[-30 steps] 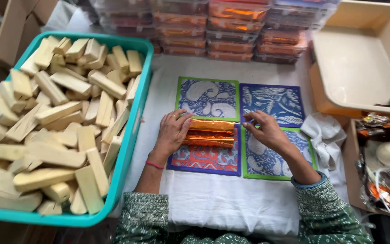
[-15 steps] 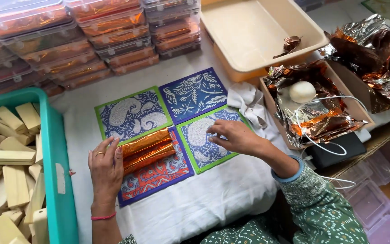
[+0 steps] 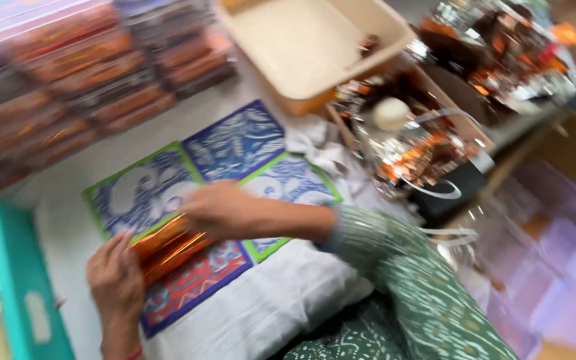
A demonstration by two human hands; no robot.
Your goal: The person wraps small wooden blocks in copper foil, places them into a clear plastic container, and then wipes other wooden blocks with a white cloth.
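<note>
Since half a second ago the right hand [image 3: 218,210] has crossed leftward, from the green-bordered mat to the orange foil bars [image 3: 168,245]; the view has also swung right and blurred.

- Orange foil bars — lying on the patterned mats [image 3: 235,143], at the junction of the red-and-blue one and the green-bordered one, near the tabletop's front.
- Left hand [image 3: 116,283] — resting palm down at the bars' left end, fingers loosely curled against the foil; whether the grip has closed on it cannot be told.
- Right hand — laid over the bars' right end, fingers bent; blur hides how tight the grip is.
- Teal crate [image 3: 18,287] — left edge, pale blocks inside.
- Stacked clear containers [image 3: 95,80] — far left, orange contents.
- Beige tray [image 3: 301,40] — far centre.
- Box of crumpled foil [image 3: 415,143] — right of the mats.
</note>
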